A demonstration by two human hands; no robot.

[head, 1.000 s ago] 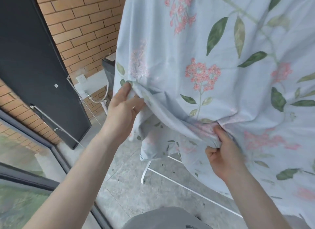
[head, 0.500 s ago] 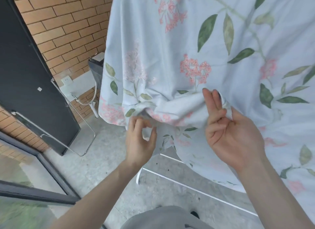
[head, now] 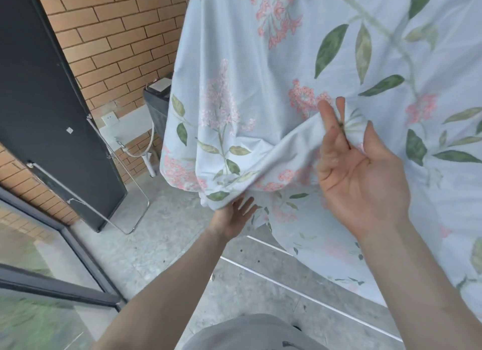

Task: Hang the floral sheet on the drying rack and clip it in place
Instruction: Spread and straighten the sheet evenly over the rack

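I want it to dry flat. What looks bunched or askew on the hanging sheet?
The floral sheet hangs smooth above, but its lower edge is gathered into a twisted fold between the left hand and right hand. No clip is visible.

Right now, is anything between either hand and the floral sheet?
Nothing visible. The right hand pinches a fold of the floral sheet between thumb and fingers; the left hand touches its lower edge.
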